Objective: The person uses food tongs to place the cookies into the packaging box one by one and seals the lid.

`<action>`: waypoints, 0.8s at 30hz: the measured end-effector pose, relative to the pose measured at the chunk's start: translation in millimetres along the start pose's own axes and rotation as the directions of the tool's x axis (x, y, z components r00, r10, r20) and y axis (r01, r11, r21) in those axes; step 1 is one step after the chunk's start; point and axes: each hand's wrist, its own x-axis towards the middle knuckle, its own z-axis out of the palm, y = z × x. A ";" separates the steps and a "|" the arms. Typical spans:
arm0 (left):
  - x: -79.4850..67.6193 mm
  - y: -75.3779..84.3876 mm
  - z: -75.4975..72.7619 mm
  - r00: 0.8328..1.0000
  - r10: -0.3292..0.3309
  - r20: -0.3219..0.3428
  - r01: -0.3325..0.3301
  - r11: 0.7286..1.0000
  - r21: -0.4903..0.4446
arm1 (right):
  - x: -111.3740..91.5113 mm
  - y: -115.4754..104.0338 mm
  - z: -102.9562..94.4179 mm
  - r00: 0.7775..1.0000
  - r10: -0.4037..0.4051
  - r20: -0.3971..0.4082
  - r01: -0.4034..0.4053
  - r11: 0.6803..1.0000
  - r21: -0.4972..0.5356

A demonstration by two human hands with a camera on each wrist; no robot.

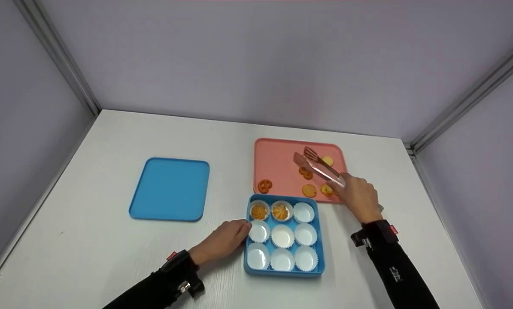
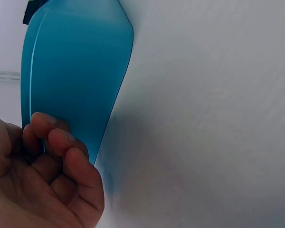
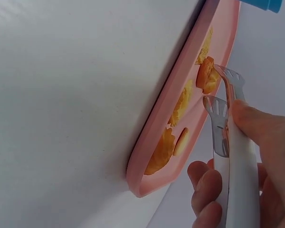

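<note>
My left hand [image 1: 223, 241] holds the left side of a blue box [image 1: 284, 274], with the thumb at the rim; in the left wrist view its fingers curl by the outer wall. White paper cups [image 1: 282, 237] fill the box in rows, and two in the back row contain swirled cookies [image 1: 280, 211]. My right hand [image 1: 360, 198] grips tongs [image 1: 324, 171] with slotted ends. Their tips stand apart above a pink tray [image 1: 277, 161], near a brown cookie [image 3: 205, 73], with nothing visible between them. Several more cookies lie on the tray, including a pretzel-shaped one [image 1: 265, 186].
A flat blue tray [image 1: 170, 189] lies on the white table [image 1: 89, 240] to the left of the box. The pink tray sits directly behind the box. Grey walls [image 1: 239, 60] stand at the back and both sides.
</note>
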 end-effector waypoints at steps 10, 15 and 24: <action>-2.3 2.3 -1.7 1.000 0.025 -0.001 -0.025 0.999 0.020 | -0.4 -1.2 -0.6 0.999 -0.033 -0.025 0.032 0.999 -0.024; -1.4 2.5 -1.9 1.000 0.024 0.001 -0.024 0.999 0.028 | -0.8 -1.9 0.1 0.999 -0.025 -0.027 0.024 0.999 -0.025; -0.5 1.3 -0.2 1.000 0.015 0.003 -0.015 1.000 0.027 | -1.7 3.1 2.6 0.999 -0.019 -0.027 0.019 1.000 -0.008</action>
